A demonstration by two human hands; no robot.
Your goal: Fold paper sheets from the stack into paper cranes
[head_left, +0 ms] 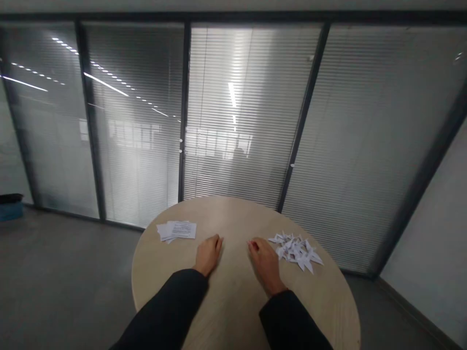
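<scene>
My left hand (207, 255) rests on the table, its fingers curled into a loose fist with nothing showing in it. To its left lies a stack of white paper sheets (182, 229), the top one printed with text. My right hand (265, 261) also lies on the tabletop, fingers curled in and no object visible in them. Just right of it is a pile of folded white paper cranes (297, 249), pointed and overlapping. A gap of bare wood separates the two hands.
The round light-wood table (233, 214) stands before a glass partition (237, 112) with blinds. A blue bin with a black top (10, 208) sits on the grey floor at the far left. A white wall (430, 257) runs along the right.
</scene>
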